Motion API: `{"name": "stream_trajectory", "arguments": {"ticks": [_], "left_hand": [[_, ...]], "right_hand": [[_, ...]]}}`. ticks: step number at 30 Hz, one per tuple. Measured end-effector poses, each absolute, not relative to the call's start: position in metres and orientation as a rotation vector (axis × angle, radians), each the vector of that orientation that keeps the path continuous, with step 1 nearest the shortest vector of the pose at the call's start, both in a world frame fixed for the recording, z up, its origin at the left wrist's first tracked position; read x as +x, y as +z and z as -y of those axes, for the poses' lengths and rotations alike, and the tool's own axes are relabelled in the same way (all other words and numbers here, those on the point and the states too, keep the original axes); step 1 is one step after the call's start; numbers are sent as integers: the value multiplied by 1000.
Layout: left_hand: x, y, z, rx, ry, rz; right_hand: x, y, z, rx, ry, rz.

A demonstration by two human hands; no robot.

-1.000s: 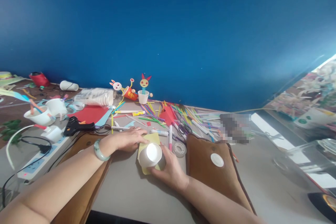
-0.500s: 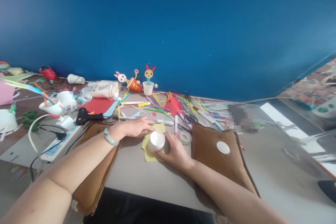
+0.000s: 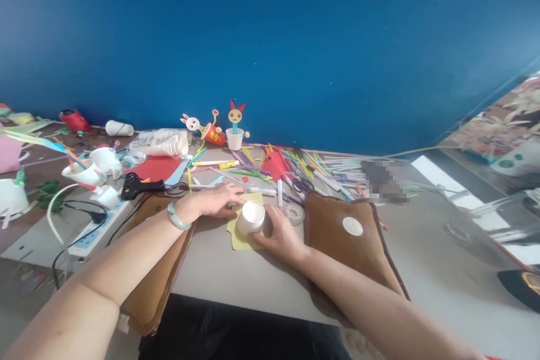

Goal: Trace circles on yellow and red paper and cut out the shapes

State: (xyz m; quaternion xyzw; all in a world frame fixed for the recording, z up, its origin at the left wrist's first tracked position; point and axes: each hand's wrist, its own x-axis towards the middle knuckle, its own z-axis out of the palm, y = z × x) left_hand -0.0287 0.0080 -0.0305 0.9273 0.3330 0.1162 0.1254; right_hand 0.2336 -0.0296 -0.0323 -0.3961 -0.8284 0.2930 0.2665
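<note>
A white paper cup [image 3: 251,219] stands, mouth up and slightly tilted, on a piece of yellow paper [image 3: 232,226]. Around the cup's right side curl the thumb and fingers of my right hand [image 3: 283,236], gripping it. My left hand [image 3: 220,200], with a pale bangle on the wrist, lies at the upper left of the yellow paper, fingers stretched toward the cup. Its fingertips come close to the rim; whether they touch it I cannot tell. Nothing shows inside the cup.
Brown cushions [image 3: 337,242] lie on both sides. Behind are colourful sticks and pens, a tape roll [image 3: 294,214], red paper [image 3: 156,169], stacked cups [image 3: 169,143] and two cup figures [image 3: 235,138]. A glue gun [image 3: 141,185] and a power strip [image 3: 95,230] lie left.
The view has shifted slightly. The cup looks a little more tilted, and my right hand still grips it. My left hand stays beside it.
</note>
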Motion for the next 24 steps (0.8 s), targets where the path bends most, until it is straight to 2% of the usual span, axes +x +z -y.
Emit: {"name": "stream_trajectory", "arguments": {"ticks": [24], "left_hand": [[-23, -18, -6, 2656, 369, -950]], "right_hand": [[232, -30, 34, -1076, 729, 2286]]}}
